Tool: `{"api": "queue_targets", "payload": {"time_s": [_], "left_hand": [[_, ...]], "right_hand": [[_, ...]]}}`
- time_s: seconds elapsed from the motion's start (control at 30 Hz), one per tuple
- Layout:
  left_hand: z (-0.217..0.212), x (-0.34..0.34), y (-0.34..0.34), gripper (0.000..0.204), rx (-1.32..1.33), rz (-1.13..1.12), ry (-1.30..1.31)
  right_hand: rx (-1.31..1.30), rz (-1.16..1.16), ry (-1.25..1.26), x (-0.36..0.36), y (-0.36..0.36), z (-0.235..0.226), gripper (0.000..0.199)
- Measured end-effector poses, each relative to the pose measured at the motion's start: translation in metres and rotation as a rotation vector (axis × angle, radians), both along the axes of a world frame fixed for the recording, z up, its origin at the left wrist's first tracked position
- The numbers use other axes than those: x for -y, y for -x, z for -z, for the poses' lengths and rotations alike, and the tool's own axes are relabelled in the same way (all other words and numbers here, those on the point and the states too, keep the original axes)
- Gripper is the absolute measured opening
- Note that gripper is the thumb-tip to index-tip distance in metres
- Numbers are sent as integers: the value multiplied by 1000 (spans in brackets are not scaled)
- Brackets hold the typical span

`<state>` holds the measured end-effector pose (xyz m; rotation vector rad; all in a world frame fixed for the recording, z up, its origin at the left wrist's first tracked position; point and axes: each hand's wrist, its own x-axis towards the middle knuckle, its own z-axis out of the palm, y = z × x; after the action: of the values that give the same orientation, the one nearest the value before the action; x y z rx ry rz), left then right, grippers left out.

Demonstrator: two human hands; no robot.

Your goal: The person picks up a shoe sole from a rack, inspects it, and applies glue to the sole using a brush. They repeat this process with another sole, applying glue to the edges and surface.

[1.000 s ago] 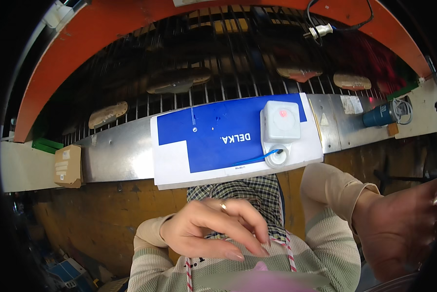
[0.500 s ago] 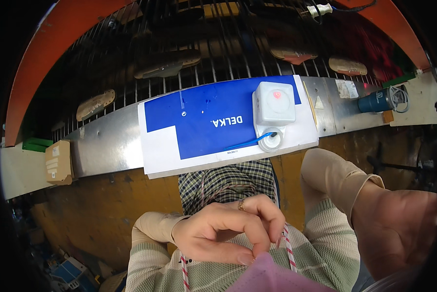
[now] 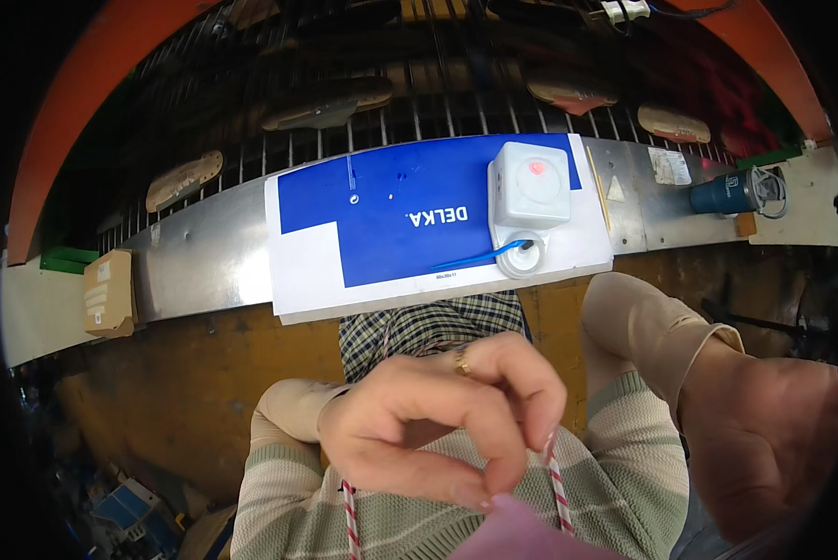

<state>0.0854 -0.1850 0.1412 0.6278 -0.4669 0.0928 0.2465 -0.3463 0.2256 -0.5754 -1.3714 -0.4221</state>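
My left hand (image 3: 437, 429), with a ring on one finger, is curled in front of my chest, its fingertips pinched on the top of a pink soft thing (image 3: 531, 534) at the lower edge. A red-and-white striped cord (image 3: 556, 481) runs beside its little finger, and a second striped cord (image 3: 349, 518) hangs on the left of my striped sweater. My right hand (image 3: 764, 448) is close to the camera at the right, blurred, with its fingers out of sight. A checked cloth (image 3: 428, 327) shows above my left hand.
A blue-and-white flat box (image 3: 391, 224) lies on a metal ledge (image 3: 204, 266), bearing a white cube with a red light (image 3: 529, 184) and a tape ring (image 3: 520, 259). A dark blue cup (image 3: 722, 193) stands right, a small cardboard box (image 3: 108, 294) left. Behind, a wire rack holds insole-shaped pieces.
My left hand has closed from spread fingers into a pinch and come nearer the camera. The view has tilted, so the box sits higher. My right hand stays at the right.
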Motion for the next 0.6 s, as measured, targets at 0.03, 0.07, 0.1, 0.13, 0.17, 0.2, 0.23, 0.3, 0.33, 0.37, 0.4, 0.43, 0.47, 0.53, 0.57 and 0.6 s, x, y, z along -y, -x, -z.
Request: {"api": "queue_targets", "payload": {"time_s": [0.03,0.07,0.1,0.13,0.17,0.2,0.23,0.3,0.33,0.37,0.4,0.43,0.47,0.53,0.57,0.6], "left_hand": [[-2,-3,1,10,4,-31,-28],[-4,-4,2,13,2,-64,-53],[-4,-5,1,15,26,-67,-52],[-5,-6,1,16,8,-56,-104],[-5,-7,0,18,-2,-50,-154],[-6,-7,-1,20,-7,-44,-209],[-6,-5,-2,17,15,29,-116],[-9,-3,-2,16,-7,58,-41],[-11,-3,-2,16,6,51,-17],[-12,-1,-3,15,36,25,8],[-12,1,-3,16,28,16,22],[-14,4,-3,16,38,-10,37],[-15,5,-3,15,35,-32,36],[-19,6,-2,15,8,-75,32],[-21,5,-2,16,22,-91,42],[-24,4,-2,18,-16,-87,-3]], "right_hand": [[2,1,-2,0,0,0,35],[-1,7,-1,1,0,0,35],[-4,6,0,1,1,0,35],[-8,5,2,1,0,0,34],[-8,2,-2,1,1,1,34],[-1,0,-2,1,0,0,34],[1,-1,-5,1,1,0,34],[9,1,-11,-1,1,-1,34],[12,-1,-18,-2,2,-2,34],[12,-5,-22,-2,2,-2,34],[14,-7,-28,-2,2,-3,34],[14,-6,-32,-2,2,-4,33],[13,-10,-34,-1,3,-5,33],[14,2,-32,0,4,-6,33],[10,5,-31,1,5,-7,33],[7,7,-30,2,5,-7,33]]}}
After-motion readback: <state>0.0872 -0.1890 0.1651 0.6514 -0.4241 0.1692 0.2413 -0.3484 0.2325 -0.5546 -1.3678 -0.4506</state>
